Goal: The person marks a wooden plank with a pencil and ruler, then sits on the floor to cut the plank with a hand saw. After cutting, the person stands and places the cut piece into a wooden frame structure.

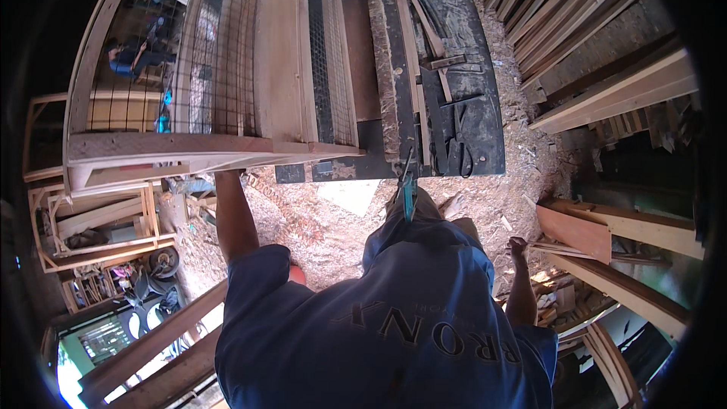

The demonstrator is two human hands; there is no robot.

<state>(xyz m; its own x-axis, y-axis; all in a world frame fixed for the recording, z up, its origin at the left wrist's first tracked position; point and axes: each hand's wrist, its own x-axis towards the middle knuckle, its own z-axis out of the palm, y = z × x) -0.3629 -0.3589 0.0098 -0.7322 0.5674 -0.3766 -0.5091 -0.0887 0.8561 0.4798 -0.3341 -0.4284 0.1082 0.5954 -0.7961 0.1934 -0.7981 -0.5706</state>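
A wooden cage frame (174, 144) with wire mesh panels rests at the left on the black work table (473, 23). My left forearm (236, 216) reaches up to its near lower rail, and the left hand passes out of sight behind it. My right hand (518, 245) hangs at my right side with its fingers curled, close to the ends of some thin wood strips (564, 251). Whether it grips anything is too small to see. On the table lie a hammer (447, 62) and black-handled snips (459, 140). A teal-handled tool (409, 198) is at the table's near edge.
Wood shavings (507, 204) cover the floor. Long boards (564, 11) lean at the far right, and thick planks (628, 288) lie at the near right. Smaller wooden frames (98, 254) stand at the left. A seated person (135, 59) shows through the mesh.
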